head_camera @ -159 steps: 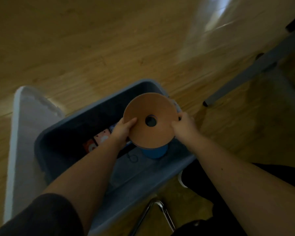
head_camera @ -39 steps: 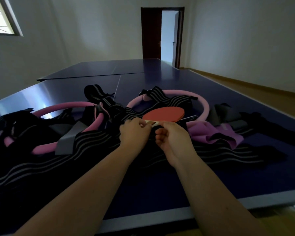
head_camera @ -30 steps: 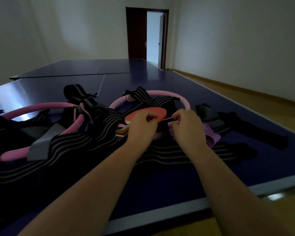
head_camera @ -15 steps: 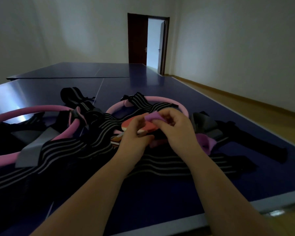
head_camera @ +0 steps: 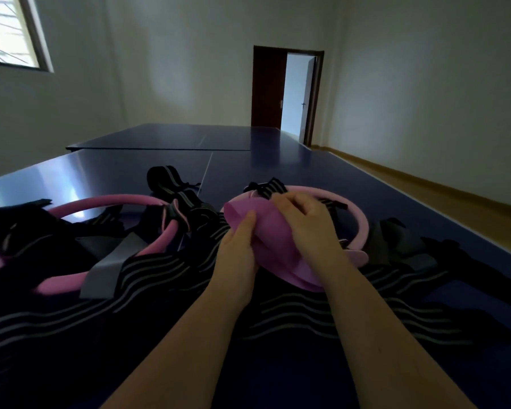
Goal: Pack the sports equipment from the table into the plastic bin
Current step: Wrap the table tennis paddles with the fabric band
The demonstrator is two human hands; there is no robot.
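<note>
- Head view: we see both of our hands closed on one purple band (head_camera: 273, 240), a wide, flat, smooth loop of stretchy material, matte and mauve.
- Our left hand (head_camera: 239, 252) pinches the band's near-left edge, thumb on top and pressed against the surface; the other fingers are hidden under the material.
- Our right hand (head_camera: 309, 219) clamps the band from above on its far-right side, fingers curled over the top fold.
- Between the two grips the band stands raised and bowed; its upper edge curls just left of the left thumb, and its lower end droops below the right wrist, where it meets the pile.
- Just beyond the right grip lies a pink ring (head_camera: 357, 219), a padded hoop partly draped with a black strap with grey stripes.
- Well to the left of the left grip lies a second pink ring (head_camera: 106, 202), also tangled in black fabric.
- Under both grips and toward us spreads black striped webbing (head_camera: 165, 278), wavy grey lines on black, with a grey band (head_camera: 109, 267) folded in it.
- Right of the right grip sits a dark grey fabric heap (head_camera: 404, 243).
- All of it rests on the dark blue bench (head_camera: 322, 160).
</note>
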